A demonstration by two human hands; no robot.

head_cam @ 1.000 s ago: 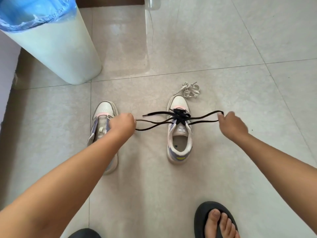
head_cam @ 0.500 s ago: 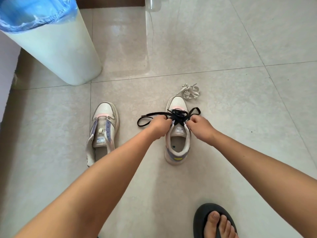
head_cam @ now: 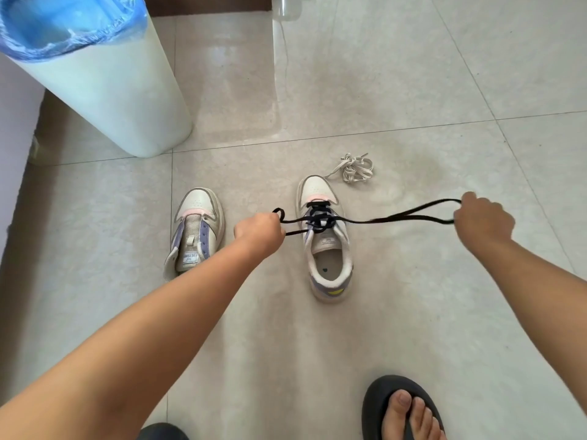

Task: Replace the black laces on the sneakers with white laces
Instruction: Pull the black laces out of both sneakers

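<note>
Fingers of the left hand (head_cam: 259,231) and right hand (head_cam: 482,217) are clenched on the black fabric lace (head_cam: 394,219), threaded through the right-hand white leather sneaker (head_cam: 327,249). Unthreading seems underway; slack must next be drawn from the eyelets.

This looks like a room in a home, likely a hallway or utility corner, though the narrow view leaves the exact room unclear. The floor (head_cam: 413,74) is laid with large glossy beige ceramic tiles with thin dark grout lines. A tall white cylindrical plastic waste bin (head_cam: 104,87) lined with a blue plastic bag stands at the far left beside a pale wall. Worn white and lilac sneakers (head_cam: 197,230) sit on the tiles, and a bare foot in a black rubber flip-flop (head_cam: 381,404) shows at the bottom edge.
</note>
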